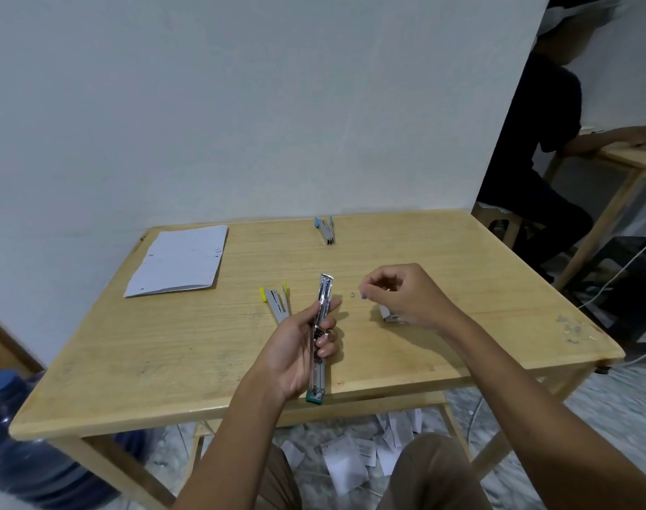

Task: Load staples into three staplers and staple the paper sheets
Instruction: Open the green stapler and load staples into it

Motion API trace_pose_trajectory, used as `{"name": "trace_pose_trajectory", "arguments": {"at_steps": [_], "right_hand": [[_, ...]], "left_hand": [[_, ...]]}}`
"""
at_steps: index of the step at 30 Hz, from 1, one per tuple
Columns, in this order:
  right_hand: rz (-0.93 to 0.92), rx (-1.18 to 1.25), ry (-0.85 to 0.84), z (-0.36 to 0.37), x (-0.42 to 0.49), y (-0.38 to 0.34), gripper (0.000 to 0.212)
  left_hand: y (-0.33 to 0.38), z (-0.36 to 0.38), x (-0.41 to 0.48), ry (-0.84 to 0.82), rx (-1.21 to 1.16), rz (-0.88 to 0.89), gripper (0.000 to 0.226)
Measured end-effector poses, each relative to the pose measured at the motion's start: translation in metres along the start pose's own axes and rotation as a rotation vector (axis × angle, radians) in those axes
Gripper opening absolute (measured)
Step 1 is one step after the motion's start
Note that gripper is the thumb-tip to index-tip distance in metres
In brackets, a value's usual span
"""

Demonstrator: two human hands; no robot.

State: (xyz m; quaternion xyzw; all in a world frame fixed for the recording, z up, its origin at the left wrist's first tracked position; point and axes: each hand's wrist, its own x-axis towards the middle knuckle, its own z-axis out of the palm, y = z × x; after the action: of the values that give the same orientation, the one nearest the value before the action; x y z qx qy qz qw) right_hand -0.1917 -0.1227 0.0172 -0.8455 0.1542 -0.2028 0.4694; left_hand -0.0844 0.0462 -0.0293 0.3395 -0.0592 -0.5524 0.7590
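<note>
My left hand (299,347) grips a green-ended stapler (320,325), swung fully open so its metal channel points away from me above the wooden table (461,259). My right hand (402,292) hovers just right of it, fingers pinched; something small may be between the fingertips, too tiny to tell. A small white staple box (387,314) peeks out under that hand. A yellow stapler (276,301) lies open to the left of my left hand. A blue stapler (325,230) lies near the table's far edge. A stack of paper sheets (179,260) rests at the far left.
The white wall stands right behind the table. A blue water jug (23,436) sits on the floor at the left. Paper scraps (350,461) litter the floor under the table. Another person (535,141) sits at a second table at the right.
</note>
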Motion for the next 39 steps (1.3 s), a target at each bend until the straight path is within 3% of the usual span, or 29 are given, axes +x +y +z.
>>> {"name": "trace_pose_trajectory", "arguments": {"at_steps": [8,12,18,23,28,33,35,39], "right_hand": [[-0.028,-0.042,-0.011,0.048,0.005,-0.002,0.009],[-0.046,-0.066,0.044,0.055,0.008,0.003,0.007],[-0.068,-0.096,0.094,0.064,0.011,0.012,0.006],[-0.086,-0.122,0.124,0.068,0.009,0.015,0.008],[-0.006,-0.002,0.167,0.073,0.006,0.014,0.013],[0.02,0.03,0.246,0.071,0.003,0.009,0.009],[-0.062,-0.042,0.212,0.063,-0.001,0.009,0.009],[-0.25,-0.399,-0.044,0.05,-0.006,0.013,0.044]], "left_hand": [[0.001,-0.003,0.001,-0.055,-0.033,-0.052,0.018],[0.002,-0.002,0.002,-0.012,-0.016,-0.041,0.022],[0.002,-0.002,0.001,-0.001,0.018,-0.059,0.046],[0.004,-0.001,0.002,0.006,-0.036,-0.048,0.027],[0.003,-0.003,0.003,-0.023,-0.055,-0.038,0.039],[0.003,-0.003,0.003,-0.029,-0.081,-0.032,0.025],[0.003,-0.005,0.004,-0.034,-0.077,-0.041,0.03],[0.004,-0.006,0.003,-0.022,0.024,-0.074,0.036]]}}
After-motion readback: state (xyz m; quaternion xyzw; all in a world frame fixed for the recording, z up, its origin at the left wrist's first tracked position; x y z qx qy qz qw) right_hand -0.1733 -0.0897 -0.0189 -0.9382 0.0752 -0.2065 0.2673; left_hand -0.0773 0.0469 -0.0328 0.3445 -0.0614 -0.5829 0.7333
